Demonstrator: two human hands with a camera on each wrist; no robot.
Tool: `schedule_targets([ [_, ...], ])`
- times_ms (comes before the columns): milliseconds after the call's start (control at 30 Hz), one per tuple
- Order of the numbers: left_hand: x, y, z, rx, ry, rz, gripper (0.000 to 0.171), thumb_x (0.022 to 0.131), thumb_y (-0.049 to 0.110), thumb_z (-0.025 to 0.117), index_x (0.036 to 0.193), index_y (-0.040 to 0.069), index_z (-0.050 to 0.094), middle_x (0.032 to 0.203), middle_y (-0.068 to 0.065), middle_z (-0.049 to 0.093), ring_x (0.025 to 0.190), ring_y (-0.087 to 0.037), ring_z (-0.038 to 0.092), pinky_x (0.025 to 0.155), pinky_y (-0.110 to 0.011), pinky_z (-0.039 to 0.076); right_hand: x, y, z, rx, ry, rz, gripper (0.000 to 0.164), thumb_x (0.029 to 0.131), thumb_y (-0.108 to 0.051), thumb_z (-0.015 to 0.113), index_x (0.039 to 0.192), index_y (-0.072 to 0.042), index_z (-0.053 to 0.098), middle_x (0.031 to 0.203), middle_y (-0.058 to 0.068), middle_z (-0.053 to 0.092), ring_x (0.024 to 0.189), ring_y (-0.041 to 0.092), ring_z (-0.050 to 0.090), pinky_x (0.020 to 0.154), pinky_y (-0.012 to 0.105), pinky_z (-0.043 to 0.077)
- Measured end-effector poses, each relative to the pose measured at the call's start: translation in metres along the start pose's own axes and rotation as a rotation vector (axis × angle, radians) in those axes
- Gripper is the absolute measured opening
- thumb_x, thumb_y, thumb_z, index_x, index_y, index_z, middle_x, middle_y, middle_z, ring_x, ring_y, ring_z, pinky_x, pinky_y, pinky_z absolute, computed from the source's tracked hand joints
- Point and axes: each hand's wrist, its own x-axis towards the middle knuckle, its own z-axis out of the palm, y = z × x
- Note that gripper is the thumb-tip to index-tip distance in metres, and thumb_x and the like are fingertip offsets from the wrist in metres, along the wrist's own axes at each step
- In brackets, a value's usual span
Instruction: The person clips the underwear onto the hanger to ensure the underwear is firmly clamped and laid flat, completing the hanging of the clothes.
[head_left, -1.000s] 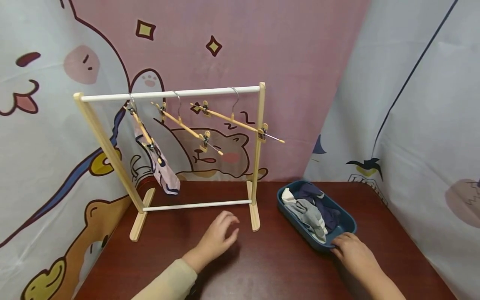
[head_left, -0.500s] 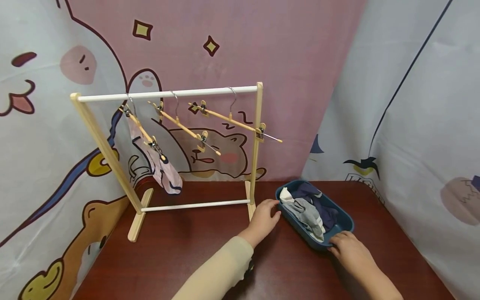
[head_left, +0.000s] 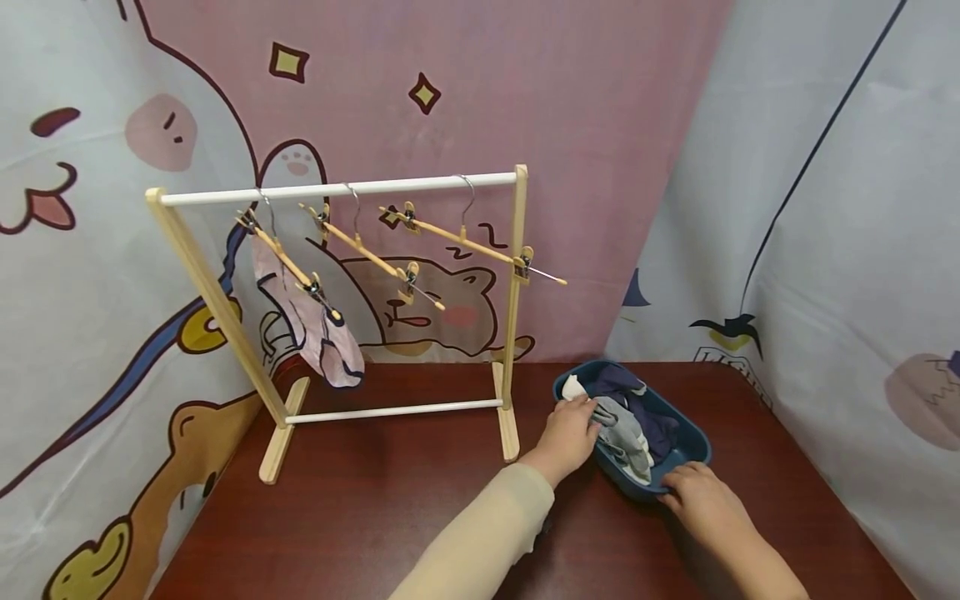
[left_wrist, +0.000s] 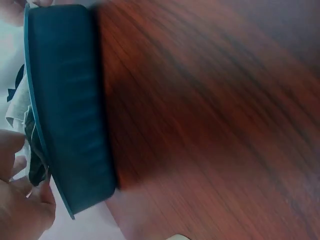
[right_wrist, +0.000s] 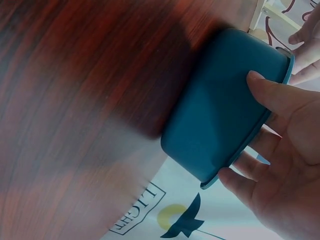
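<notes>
A blue plastic basin (head_left: 693, 446) stands on the table at the right, holding small crumpled garments. Among them are a grey garment (head_left: 621, 429), a navy garment (head_left: 651, 417) and a white bit of cloth (head_left: 573, 387). My left hand (head_left: 567, 435) reaches over the basin's left rim, and in the left wrist view its thumb and fingers pinch a fold of grey cloth (left_wrist: 36, 167). My right hand (head_left: 707, 504) grips the near rim; in the right wrist view its thumb (right_wrist: 267, 90) lies on the outer wall, with fingers across the rim.
A wooden rack (head_left: 519, 317) with a white top bar (head_left: 405, 185) stands to the left. From it hang a bare clip hanger (head_left: 375, 260), another clip hanger (head_left: 480, 248) and, leftmost, a clip hanger (head_left: 288, 262) bearing a pink navy-trimmed garment (head_left: 322, 337). Printed cloth walls enclose the table.
My left hand has moved right from in front of the rack to the basin's garments. The pink garment has swung slightly on its hanger. My right hand stays at the basin's rim.
</notes>
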Motion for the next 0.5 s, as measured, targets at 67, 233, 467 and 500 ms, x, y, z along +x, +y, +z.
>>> schedule_targets([
  [67, 0.000, 0.001, 0.001, -0.019, 0.034, 0.002, 0.040, 0.092, 0.023, 0.061, 0.131, 0.018, 0.057, 0.133, -0.001, 0.057, 0.122, -0.018, 0.052, 0.097, -0.032, 0.045, 0.001, 0.000, 0.000, 0.001, -0.009, 0.002, 0.011, 0.074, -0.017, 0.077, 0.078, -0.015, 0.067, 0.085, 0.001, 0.067, 0.094, 0.027, 0.058, 0.078, 0.048, 0.050],
  [233, -0.002, 0.001, -0.001, -0.072, 0.130, 0.040, 0.030, 0.086, 0.015, 0.068, 0.116, 0.019, 0.068, 0.110, 0.003, 0.069, 0.104, -0.009, 0.062, 0.088, -0.020, 0.047, 0.001, 0.000, -0.001, -0.001, -0.008, 0.000, 0.011, 0.073, -0.017, 0.077, 0.077, -0.015, 0.067, 0.085, 0.000, 0.067, 0.094, 0.027, 0.058, 0.077, 0.048, 0.050],
  [467, -0.005, -0.003, -0.009, -0.197, 0.220, 0.044, 0.013, 0.085, 0.017, 0.070, 0.096, 0.018, 0.076, 0.096, 0.008, 0.072, 0.093, -0.003, 0.064, 0.081, -0.013, 0.047, 0.001, 0.000, -0.001, -0.001, -0.024, 0.003, 0.011, 0.073, -0.018, 0.077, 0.078, -0.016, 0.067, 0.085, 0.000, 0.067, 0.095, 0.027, 0.058, 0.078, 0.048, 0.050],
  [500, -0.006, -0.003, -0.012, -0.230, 0.232, 0.042, 0.012, 0.084, 0.017, 0.071, 0.095, 0.017, 0.076, 0.095, 0.007, 0.072, 0.090, -0.003, 0.064, 0.079, -0.012, 0.047, 0.001, 0.000, -0.001, -0.001, -0.032, 0.003, 0.011, 0.073, -0.018, 0.077, 0.078, -0.016, 0.067, 0.085, 0.000, 0.067, 0.095, 0.027, 0.058, 0.078, 0.048, 0.050],
])
